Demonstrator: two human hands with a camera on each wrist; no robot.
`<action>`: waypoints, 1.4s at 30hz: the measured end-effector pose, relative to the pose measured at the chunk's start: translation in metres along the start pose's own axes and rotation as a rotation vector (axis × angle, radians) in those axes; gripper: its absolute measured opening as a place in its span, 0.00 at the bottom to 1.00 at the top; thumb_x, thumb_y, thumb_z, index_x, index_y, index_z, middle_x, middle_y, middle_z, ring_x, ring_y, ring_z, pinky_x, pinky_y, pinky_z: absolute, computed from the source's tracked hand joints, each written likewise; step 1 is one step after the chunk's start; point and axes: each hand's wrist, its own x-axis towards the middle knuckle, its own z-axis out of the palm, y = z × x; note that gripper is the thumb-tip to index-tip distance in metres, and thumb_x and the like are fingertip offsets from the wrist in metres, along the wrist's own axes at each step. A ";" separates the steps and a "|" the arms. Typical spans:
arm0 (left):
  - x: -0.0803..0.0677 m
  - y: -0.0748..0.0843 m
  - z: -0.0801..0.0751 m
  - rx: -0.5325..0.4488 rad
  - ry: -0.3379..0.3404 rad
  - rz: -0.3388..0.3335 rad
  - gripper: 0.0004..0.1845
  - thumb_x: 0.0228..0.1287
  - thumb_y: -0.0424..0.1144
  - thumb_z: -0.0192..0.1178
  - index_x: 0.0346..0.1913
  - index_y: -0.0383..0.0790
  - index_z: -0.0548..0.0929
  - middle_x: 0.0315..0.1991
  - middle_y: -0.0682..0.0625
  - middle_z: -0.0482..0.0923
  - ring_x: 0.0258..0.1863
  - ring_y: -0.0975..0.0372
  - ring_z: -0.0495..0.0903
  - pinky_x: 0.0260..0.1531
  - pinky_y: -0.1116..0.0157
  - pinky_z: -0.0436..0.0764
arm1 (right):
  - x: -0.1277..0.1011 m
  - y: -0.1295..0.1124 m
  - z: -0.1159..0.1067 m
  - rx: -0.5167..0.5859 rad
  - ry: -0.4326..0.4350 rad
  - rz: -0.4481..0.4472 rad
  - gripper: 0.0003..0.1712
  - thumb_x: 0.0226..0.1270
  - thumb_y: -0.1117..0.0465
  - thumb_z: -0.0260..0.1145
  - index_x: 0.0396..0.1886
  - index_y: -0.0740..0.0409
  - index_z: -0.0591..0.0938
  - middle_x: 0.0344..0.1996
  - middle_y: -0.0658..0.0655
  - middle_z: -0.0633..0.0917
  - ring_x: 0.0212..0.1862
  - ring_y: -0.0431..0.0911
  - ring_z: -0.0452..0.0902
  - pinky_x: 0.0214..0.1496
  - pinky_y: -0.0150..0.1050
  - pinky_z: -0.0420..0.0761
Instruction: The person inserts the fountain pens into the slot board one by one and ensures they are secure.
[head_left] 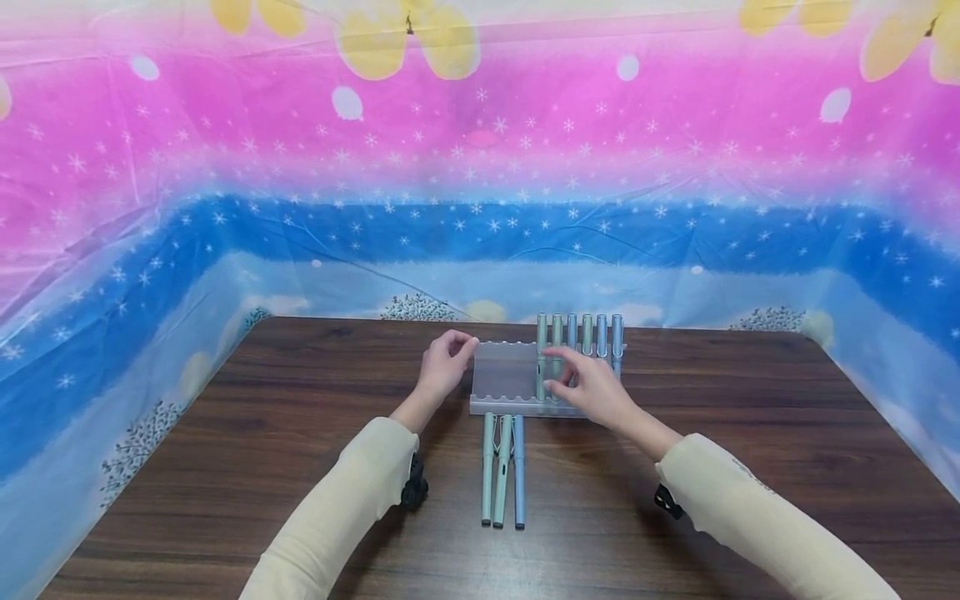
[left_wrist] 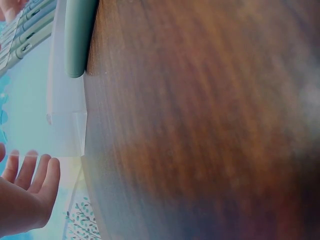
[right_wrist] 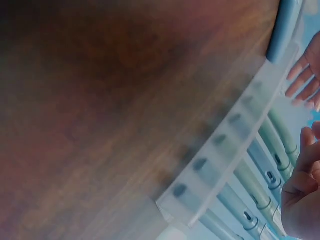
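A clear pen rack (head_left: pixel 504 371) with notched edges stands on the table. Several capped green and blue pens (head_left: pixel 587 333) lean side by side in its right part. At the rack's upper left corner my left hand (head_left: pixel 444 363) holds the edge between thumb and fingertips. My right hand (head_left: pixel 596 390) is over the filled part, thumb and index finger spread apart beside the leftmost green pen (head_left: pixel 541 333), gripping nothing. In front of the rack lie two green pens (head_left: pixel 487 475) and one blue pen (head_left: pixel 520 475), their caps towards it.
The dark wooden table (head_left: pixel 300 400) extends around the rack on all sides. A pink and blue patterned cloth (head_left: pixel 480 225) hangs behind the table and along both sides. Dark wrist cameras (head_left: pixel 413 483) sit at both cuffs.
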 end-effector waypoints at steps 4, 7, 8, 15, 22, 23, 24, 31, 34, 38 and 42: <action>0.000 0.000 0.000 -0.003 0.002 -0.007 0.11 0.62 0.42 0.54 0.38 0.36 0.77 0.30 0.46 0.76 0.28 0.56 0.75 0.30 0.64 0.75 | -0.006 -0.002 0.004 0.028 -0.032 0.025 0.23 0.54 0.62 0.66 0.52 0.55 0.73 0.18 0.43 0.77 0.17 0.39 0.70 0.18 0.34 0.70; 0.000 0.000 0.000 -0.007 0.001 -0.007 0.11 0.62 0.42 0.54 0.38 0.36 0.77 0.30 0.47 0.76 0.28 0.56 0.75 0.30 0.64 0.75 | -0.010 -0.002 0.007 0.037 -0.058 0.045 0.22 0.55 0.60 0.65 0.51 0.54 0.74 0.19 0.43 0.77 0.16 0.40 0.69 0.17 0.34 0.69; -0.001 0.000 0.000 -0.007 0.000 -0.008 0.11 0.62 0.42 0.54 0.38 0.36 0.77 0.30 0.47 0.76 0.28 0.56 0.75 0.30 0.64 0.75 | -0.011 -0.002 0.009 0.042 -0.069 0.050 0.21 0.55 0.60 0.65 0.51 0.54 0.74 0.19 0.43 0.77 0.16 0.39 0.68 0.17 0.34 0.69; -0.002 0.000 0.000 -0.004 0.002 -0.002 0.11 0.62 0.41 0.54 0.38 0.36 0.77 0.30 0.46 0.76 0.28 0.56 0.76 0.30 0.64 0.75 | -0.017 -0.004 0.015 0.114 -0.180 0.086 0.20 0.57 0.60 0.63 0.49 0.59 0.74 0.21 0.44 0.79 0.19 0.39 0.71 0.19 0.35 0.71; -0.004 0.002 0.000 -0.022 0.004 -0.006 0.11 0.62 0.40 0.54 0.38 0.34 0.77 0.31 0.44 0.77 0.33 0.50 0.77 0.32 0.63 0.75 | -0.018 -0.010 0.022 0.168 -0.289 0.151 0.20 0.57 0.58 0.64 0.48 0.59 0.75 0.21 0.49 0.78 0.15 0.42 0.72 0.16 0.36 0.73; -0.004 0.002 0.000 -0.024 0.003 -0.008 0.11 0.62 0.40 0.54 0.38 0.34 0.77 0.32 0.44 0.77 0.33 0.50 0.77 0.32 0.63 0.75 | -0.018 -0.011 0.022 0.181 -0.304 0.163 0.19 0.57 0.58 0.63 0.48 0.59 0.75 0.21 0.49 0.78 0.14 0.43 0.72 0.15 0.36 0.74; -0.004 0.002 0.000 -0.022 0.003 -0.009 0.11 0.62 0.40 0.54 0.38 0.34 0.77 0.32 0.44 0.77 0.33 0.50 0.77 0.32 0.63 0.75 | -0.018 -0.012 0.023 0.192 -0.320 0.175 0.19 0.57 0.58 0.63 0.48 0.59 0.75 0.21 0.50 0.78 0.14 0.44 0.72 0.16 0.36 0.74; -0.003 0.001 0.000 -0.022 -0.005 -0.003 0.11 0.62 0.40 0.54 0.38 0.34 0.77 0.33 0.42 0.77 0.32 0.50 0.77 0.32 0.62 0.75 | -0.019 -0.019 0.027 0.250 -0.406 0.213 0.18 0.60 0.58 0.61 0.48 0.61 0.74 0.21 0.53 0.79 0.14 0.45 0.72 0.18 0.38 0.74; -0.004 0.001 0.000 -0.023 -0.011 -0.003 0.11 0.62 0.41 0.53 0.39 0.35 0.77 0.33 0.41 0.77 0.32 0.50 0.76 0.32 0.62 0.74 | -0.019 -0.022 0.028 0.232 -0.400 0.206 0.19 0.59 0.58 0.62 0.48 0.62 0.74 0.20 0.52 0.79 0.13 0.45 0.72 0.17 0.38 0.73; -0.004 0.002 -0.001 -0.018 -0.013 -0.003 0.11 0.63 0.41 0.53 0.39 0.35 0.77 0.32 0.44 0.76 0.32 0.50 0.76 0.31 0.62 0.75 | -0.018 -0.026 0.032 0.187 -0.382 0.194 0.19 0.58 0.57 0.63 0.47 0.63 0.74 0.19 0.51 0.78 0.14 0.44 0.72 0.17 0.37 0.74; -0.004 0.002 0.000 -0.017 -0.010 -0.007 0.11 0.63 0.42 0.53 0.39 0.36 0.77 0.32 0.44 0.76 0.32 0.51 0.76 0.31 0.62 0.74 | -0.018 -0.029 0.035 0.119 -0.372 0.166 0.21 0.58 0.55 0.63 0.47 0.62 0.74 0.15 0.49 0.77 0.14 0.41 0.72 0.17 0.35 0.73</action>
